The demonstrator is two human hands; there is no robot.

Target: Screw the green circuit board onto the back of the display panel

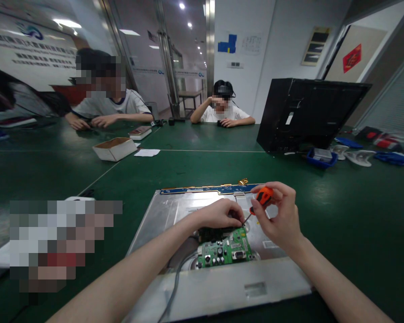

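Note:
My right hand [284,217] grips a short screwdriver [264,196] by its orange and black handle. The thin shaft slants down and left to the far corner of a green circuit board [227,247]. Close to that tip, my left hand [224,213] has its fingers bent and pressed together; what they pinch, if anything, is hidden. The board lies on a silver metal panel [180,199] that has a blue circuit strip [195,190] along its far edge. A grey cable [175,287] runs from beside the board toward me over the panel's near part.
A black monitor [309,114] stands at the right, with a blue tray [321,157] of small parts beside it. An open white box [115,150] and paper [147,153] lie left on the green table [350,215]. Several people sit across the table and at the left.

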